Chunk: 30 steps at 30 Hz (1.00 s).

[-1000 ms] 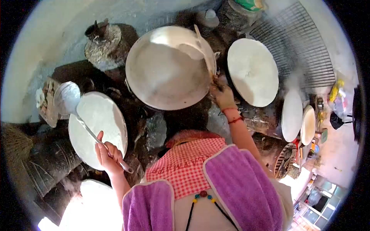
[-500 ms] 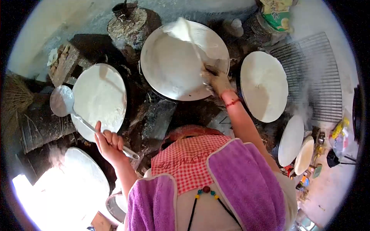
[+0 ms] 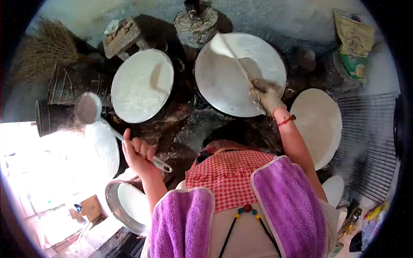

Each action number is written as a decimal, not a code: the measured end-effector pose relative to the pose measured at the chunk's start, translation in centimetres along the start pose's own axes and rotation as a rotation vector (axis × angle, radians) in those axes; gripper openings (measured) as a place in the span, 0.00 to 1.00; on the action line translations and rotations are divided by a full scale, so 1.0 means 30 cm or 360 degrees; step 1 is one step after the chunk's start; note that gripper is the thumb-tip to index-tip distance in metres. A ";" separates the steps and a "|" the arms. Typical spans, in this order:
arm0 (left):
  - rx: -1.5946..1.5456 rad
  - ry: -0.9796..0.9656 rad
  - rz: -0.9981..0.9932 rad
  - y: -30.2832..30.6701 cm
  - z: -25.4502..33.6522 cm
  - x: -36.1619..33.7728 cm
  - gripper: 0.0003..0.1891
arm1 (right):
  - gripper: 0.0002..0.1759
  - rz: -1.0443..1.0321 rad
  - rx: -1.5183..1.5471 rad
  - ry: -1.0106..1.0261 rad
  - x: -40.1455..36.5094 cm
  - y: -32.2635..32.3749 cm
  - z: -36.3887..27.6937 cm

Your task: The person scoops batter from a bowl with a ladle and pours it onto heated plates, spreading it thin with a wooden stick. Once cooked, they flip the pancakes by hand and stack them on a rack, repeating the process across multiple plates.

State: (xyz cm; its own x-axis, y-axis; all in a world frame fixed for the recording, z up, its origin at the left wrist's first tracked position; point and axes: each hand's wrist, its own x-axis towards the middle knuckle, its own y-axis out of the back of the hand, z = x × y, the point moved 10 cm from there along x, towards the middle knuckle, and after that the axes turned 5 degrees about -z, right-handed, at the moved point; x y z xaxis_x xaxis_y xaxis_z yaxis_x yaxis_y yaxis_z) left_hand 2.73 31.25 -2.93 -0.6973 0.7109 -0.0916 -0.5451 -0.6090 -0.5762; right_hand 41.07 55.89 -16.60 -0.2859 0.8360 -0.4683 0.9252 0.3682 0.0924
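Observation:
My left hand (image 3: 140, 155) is wrapped round the handle of a metal ladle (image 3: 89, 108). The ladle's bowl hangs at the left, between the left griddle and the brightly lit lower-left one. My right hand (image 3: 266, 98), which looks gloved or coated with something pale, grips the wooden handle of a long spreader (image 3: 223, 45). Its pale blade lies near the far left rim of the middle round griddle (image 3: 223, 88), where white batter shows on the far side. White layers cover the left griddle (image 3: 140, 88) and the right griddle (image 3: 316, 129).
A metal pot (image 3: 112, 202) with white contents stands at lower left, beside the bright lower-left griddle (image 3: 103, 148). A wire rack (image 3: 365, 146) is at the right, below a printed sack (image 3: 355, 41). A twig broom (image 3: 49, 47) and a brick-like block (image 3: 121, 36) are at upper left.
The view has swung left, shifting most things rightward. The spreader's blade has moved left along the middle griddle's far rim. The ladle has come away from the left griddle toward the lower-left one.

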 end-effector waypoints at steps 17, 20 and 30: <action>0.0109 -0.0045 0.0085 0.064 0.048 -0.008 0.17 | 0.26 -0.0092 -0.0483 0.0228 0.008 0.245 -0.070; 0.0103 0.0035 0.0062 0.055 0.029 0.002 0.16 | 0.23 0.0059 -0.0299 0.0296 0.122 0.294 -0.102; 0.0236 0.0199 -0.0092 -0.032 -0.078 0.132 0.17 | 0.22 0.0085 -0.0643 0.0451 0.085 0.202 -0.148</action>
State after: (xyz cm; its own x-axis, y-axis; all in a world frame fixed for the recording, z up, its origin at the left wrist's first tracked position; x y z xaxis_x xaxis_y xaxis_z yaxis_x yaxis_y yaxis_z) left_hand 1.58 35.47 -4.62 -0.6047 0.7787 -0.1669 -0.6517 -0.6043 -0.4584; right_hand 44.83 62.05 -13.32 -0.3492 0.9151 -0.2015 0.7857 0.4031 0.4693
